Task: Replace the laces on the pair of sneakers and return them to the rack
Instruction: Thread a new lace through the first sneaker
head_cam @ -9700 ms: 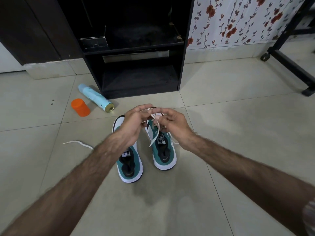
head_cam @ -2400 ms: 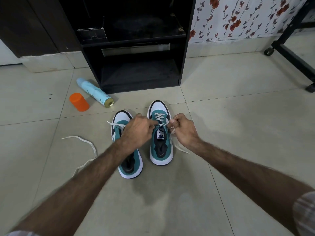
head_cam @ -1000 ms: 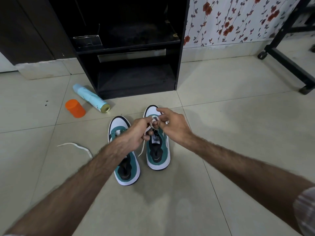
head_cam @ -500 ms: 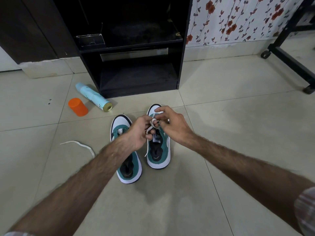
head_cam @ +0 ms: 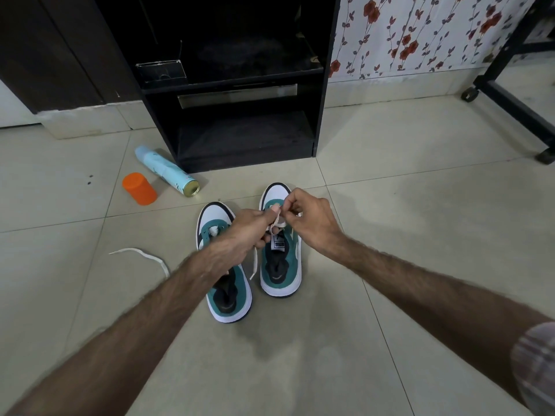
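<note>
Pinching white lace (head_cam: 277, 221), teal-white sneaker (head_cam: 280, 267)

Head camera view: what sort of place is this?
Probably a room in a home, near the shoe storage: pale tiled floor, red-flowered wallpaper, and a black open-shelved wooden rack against the wall.
</note>
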